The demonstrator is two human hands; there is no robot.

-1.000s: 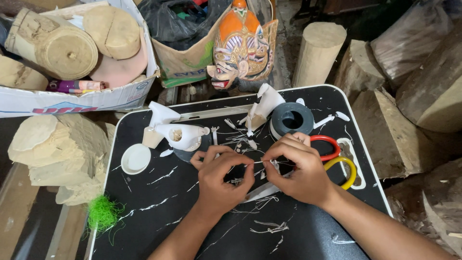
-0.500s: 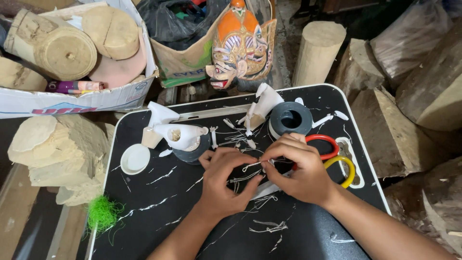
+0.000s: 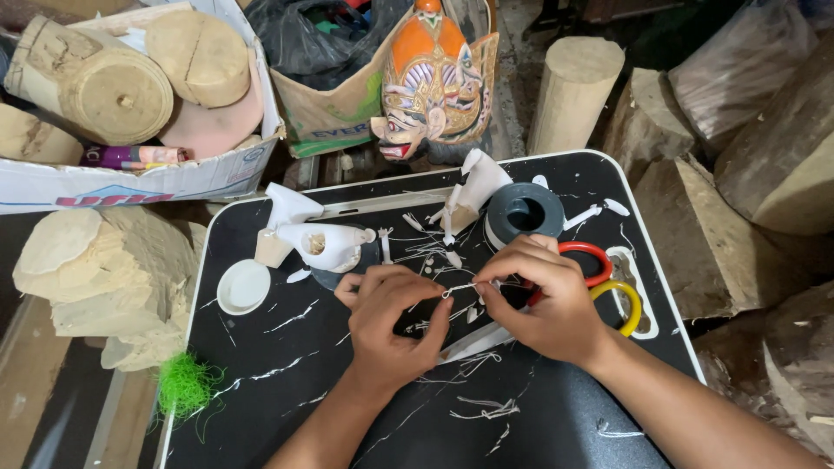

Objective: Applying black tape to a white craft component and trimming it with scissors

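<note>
While both hands meet over the middle of the black table [image 3: 287, 347], I see the left hand [image 3: 393, 326] and right hand [image 3: 543, 300] each pinching one end of a thin white strip [image 3: 459, 288] — it runs taut between the fingertips, held just above the tabletop. Left thumb and forefinger are closed on its left end, right fingers closed on the right end.

My read: the strip is very light, narrow and flexible, probably easy to snap or kink; best gripped at the ends with fingertip pressure only, as now.

Outward — loose white slivers [image 3: 482, 408] lie scattered across the table. Just behind the right hand sits a dark grey roll [image 3: 524, 214], beside it a red ring [image 3: 591, 256] and a yellow ring [image 3: 624, 300], partly hidden by the hand. Behind the left hand: a small white carved figure [image 3: 326, 245] and a white round lid [image 3: 243, 287]. A green tuft [image 3: 184, 384] sits at the table's left edge. Beyond the table stands a painted orange mask [image 3: 434, 82], wood blocks [image 3: 104, 278] around.
</note>
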